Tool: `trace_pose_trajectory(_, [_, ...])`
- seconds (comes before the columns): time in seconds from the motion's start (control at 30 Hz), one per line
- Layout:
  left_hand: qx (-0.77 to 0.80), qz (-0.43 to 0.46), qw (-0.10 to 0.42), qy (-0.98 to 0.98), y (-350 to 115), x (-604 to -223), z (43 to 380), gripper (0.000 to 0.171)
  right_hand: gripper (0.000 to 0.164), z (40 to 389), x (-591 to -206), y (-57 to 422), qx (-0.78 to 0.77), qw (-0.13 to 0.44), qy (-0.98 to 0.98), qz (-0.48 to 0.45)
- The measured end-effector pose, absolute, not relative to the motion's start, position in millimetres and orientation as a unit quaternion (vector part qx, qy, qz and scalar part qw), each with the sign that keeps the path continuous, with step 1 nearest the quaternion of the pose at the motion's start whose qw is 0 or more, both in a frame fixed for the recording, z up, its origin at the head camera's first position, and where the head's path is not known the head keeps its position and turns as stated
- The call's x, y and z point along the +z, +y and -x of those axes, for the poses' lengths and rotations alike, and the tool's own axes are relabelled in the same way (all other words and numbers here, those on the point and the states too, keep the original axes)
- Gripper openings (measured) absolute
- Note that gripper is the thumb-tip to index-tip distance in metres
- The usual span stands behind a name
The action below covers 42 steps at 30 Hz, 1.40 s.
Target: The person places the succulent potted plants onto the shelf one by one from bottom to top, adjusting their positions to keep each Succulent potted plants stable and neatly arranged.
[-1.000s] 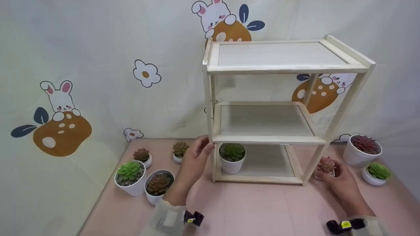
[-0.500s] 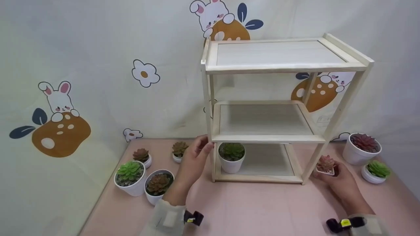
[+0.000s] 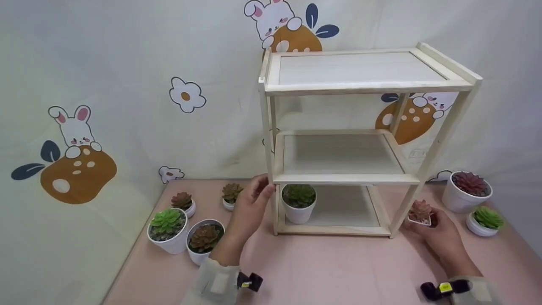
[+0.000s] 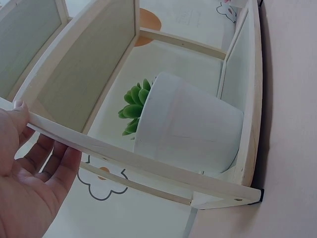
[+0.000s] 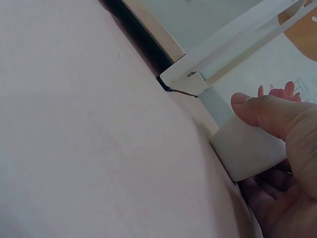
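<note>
A three-tier wooden shelf (image 3: 345, 179) stands on the pink table. My left hand (image 3: 250, 207) grips its left front post (image 4: 124, 154), thumb on one side and fingers on the other. On the bottom tier, near that post, a green succulent in a white pot (image 3: 300, 203) stands upright. To the right of the shelf, my right hand (image 3: 444, 237) holds a small pink succulent (image 3: 420, 212) in an angular white pot (image 5: 247, 148). The thumb lies along the pot's rim and the fingers are partly hidden behind it. That pot appears to rest on the table.
Left of the shelf stand a bright green succulent (image 3: 167, 228), a brown succulent (image 3: 204, 239) and two small brownish ones (image 3: 183, 202). On the right are a dark red succulent (image 3: 469, 190) and a small green one (image 3: 486, 221). A patterned cloth (image 3: 127, 63) hangs behind.
The pink succulent's pot has tipped slightly in my right hand, showing more of its front. The left hand keeps its place on the shelf. The head view has shifted a little.
</note>
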<state>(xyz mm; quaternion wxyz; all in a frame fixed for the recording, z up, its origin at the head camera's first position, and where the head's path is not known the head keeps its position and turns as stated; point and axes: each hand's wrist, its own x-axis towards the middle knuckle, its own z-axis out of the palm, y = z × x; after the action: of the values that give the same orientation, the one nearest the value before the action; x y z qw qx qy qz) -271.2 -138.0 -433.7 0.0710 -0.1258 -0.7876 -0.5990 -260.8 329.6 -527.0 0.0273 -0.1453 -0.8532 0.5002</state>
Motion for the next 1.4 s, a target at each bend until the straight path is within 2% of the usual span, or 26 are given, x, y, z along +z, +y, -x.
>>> trace_pose_trajectory(0.7, [-0.602, 0.117, 0.056, -0.788, -138, -433, 269, 0.054, 0.091, 259, -524, 328, 0.483, 0.052, -0.86, 0.153])
trace_pose_trajectory(1.03, [-0.6, 0.119, 0.061, -0.789, -138, -434, 271, 0.051, 0.092, 257, -511, 325, 0.471, 0.055, -0.872, 0.124])
trace_pose_trajectory(1.2, [-0.6, 0.125, 0.065, -0.787, -138, -435, 272, 0.048, 0.097, 255, -503, 321, 0.478, 0.049, -0.87, 0.107])
trace_pose_trajectory(1.4, [-0.603, 0.125, 0.065, -0.785, -138, -435, 272, 0.05, 0.106, 253, -496, 324, 0.479, 0.013, -0.874, 0.088])
